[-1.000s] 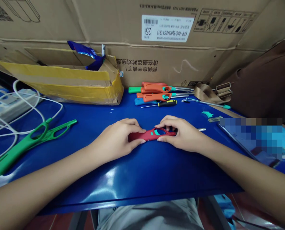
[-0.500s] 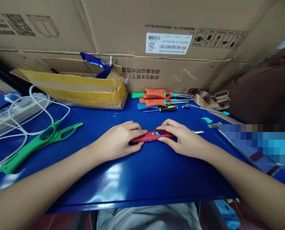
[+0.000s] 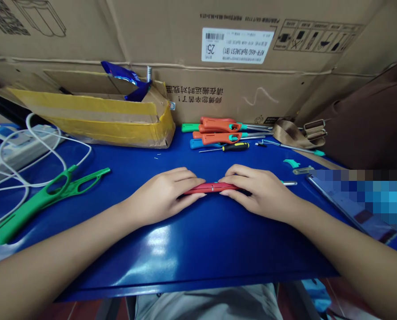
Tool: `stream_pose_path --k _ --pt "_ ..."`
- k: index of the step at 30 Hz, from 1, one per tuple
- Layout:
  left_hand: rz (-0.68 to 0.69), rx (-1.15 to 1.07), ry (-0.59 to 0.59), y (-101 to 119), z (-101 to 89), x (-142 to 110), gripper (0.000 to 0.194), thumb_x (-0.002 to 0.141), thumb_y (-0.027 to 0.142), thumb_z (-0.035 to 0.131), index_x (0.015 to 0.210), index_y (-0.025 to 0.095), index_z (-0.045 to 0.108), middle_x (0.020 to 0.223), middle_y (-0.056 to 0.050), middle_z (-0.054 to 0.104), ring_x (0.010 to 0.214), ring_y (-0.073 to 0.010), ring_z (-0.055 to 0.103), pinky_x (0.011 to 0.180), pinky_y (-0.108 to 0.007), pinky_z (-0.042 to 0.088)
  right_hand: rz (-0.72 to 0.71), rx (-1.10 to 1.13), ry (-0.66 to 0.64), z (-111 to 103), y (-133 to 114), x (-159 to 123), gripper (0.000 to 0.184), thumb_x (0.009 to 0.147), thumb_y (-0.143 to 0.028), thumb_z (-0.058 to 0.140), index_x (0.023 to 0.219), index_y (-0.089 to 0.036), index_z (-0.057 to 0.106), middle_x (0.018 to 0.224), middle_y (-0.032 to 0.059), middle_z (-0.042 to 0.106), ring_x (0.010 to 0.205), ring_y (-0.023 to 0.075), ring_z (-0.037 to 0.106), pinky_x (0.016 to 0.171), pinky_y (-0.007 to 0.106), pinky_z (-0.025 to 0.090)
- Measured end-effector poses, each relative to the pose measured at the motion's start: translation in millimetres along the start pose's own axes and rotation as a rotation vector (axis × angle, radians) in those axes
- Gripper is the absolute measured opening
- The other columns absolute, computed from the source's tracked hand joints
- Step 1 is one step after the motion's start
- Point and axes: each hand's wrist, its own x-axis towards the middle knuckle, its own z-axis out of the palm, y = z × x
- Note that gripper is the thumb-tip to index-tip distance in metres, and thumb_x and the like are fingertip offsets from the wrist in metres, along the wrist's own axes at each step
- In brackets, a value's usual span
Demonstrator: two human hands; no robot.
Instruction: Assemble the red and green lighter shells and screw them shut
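Found left hand (image 3: 165,195) closed on butt end of red lighter (image 3: 214,188), pinching with thumb and fingertips. Found right hand (image 3: 263,191) curled round the nose end, likewise gripping. Placed red lighter on the near side of taped box (image 3: 118,128) and off to its right, low over blue table (image 3: 198,242); could not tell whether resting or slightly lifted.

Judged work on red lighter well along: saw shell halves meeting along seam, with metal tube (image 3: 290,183) projecting beyond right hand. Could not confirm full closure, given so much cover from both hands. Judged as left undone green shell (image 3: 34,206), lying apart in front of taped box toward its left end, with no tube visible in it. Counted as unfitted teal piece (image 3: 291,164) and teal-tipped rod (image 3: 298,148), both well right of taped box.

Recorded red lighter as turned edge-on, slim and plain red, showing thin dark seam line, small bright metallic spot near mid-length and sliver of teal along the far edge. Noted orange lighters (image 3: 218,138) heaped just right of taped box, with screwdriver (image 3: 235,147) on their near side.
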Motion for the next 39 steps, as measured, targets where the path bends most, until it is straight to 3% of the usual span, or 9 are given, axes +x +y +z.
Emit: stream_pose_path --k 8,14,20,25,29,39 --pt "-0.019 0.007 -0.001 2 -0.4 0 0.026 0.103 0.030 0.054 0.119 0.016 0.070 0.108 -0.009 0.074 0.098 -0.0208 0.068 0.089 -0.034 0.055 0.012 0.002 -0.017 0 -1 0 0.027 0.104 -0.039 0.051 0.112 -0.023 0.071 0.108 0.0058 0.070 0.091 0.0178 0.068 0.079 0.030 0.052" --pt "-0.111 -0.041 0.024 0 3.0 1 0.028 0.098 0.029 0.059 0.121 0.017 0.069 0.109 -0.009 0.072 0.100 -0.0208 0.067 0.089 -0.034 0.056 0.051 -0.107 -0.029 -1 1 -1 0.024 0.101 -0.038 0.056 0.113 -0.022 0.068 0.111 0.0065 0.069 0.083 0.0183 0.067 0.069 0.032 0.050" --pt "-0.136 -0.102 0.013 -5 6.8 0 0.037 0.090 0.032 0.072 0.123 0.015 0.069 0.111 -0.009 0.071 0.100 -0.0207 0.067 0.090 -0.033 0.055 0.057 -0.112 -0.041 -2 3 0 0.020 0.092 -0.030 0.070 0.109 -0.022 0.064 0.099 0.0036 0.070 0.089 0.0210 0.065 0.072 0.031 0.046" --pt "-0.175 -0.117 0.006 -9 7.7 0 0.037 0.088 0.029 0.074 0.122 0.016 0.069 0.109 -0.007 0.071 0.099 -0.0208 0.067 0.089 -0.033 0.055 0.046 -0.094 -0.051 -4 3 1 0.011 0.093 -0.028 0.067 0.100 -0.022 0.062 0.092 0.0031 0.068 0.084 0.0200 0.061 0.069 0.031 0.042" --pt "-0.193 -0.119 0.019 -8 7.2 1 0.036 0.086 0.029 0.076 0.119 0.016 0.071 0.106 -0.007 0.072 0.094 -0.0201 0.067 0.084 -0.033 0.055 -0.015 -0.083 -0.056 -5 3 2 0.013 0.098 -0.031 0.062 0.090 -0.021 0.064 0.089 0.0048 0.070 0.088 0.0223 0.058 0.073 0.033 0.044" --pt "-0.299 -0.190 0.034 -6 5.6 4 0.037 0.080 0.026 0.082 0.114 0.016 0.074 0.099 -0.003 0.075 0.084 -0.0158 0.067 0.078 -0.027 0.053 -0.053 -0.094 0.012 -5 5 3 0.015 0.097 -0.029 0.063 0.092 -0.019 0.074 0.090 0.0037 0.076 0.088 0.0205 0.064 0.078 0.034 0.048"
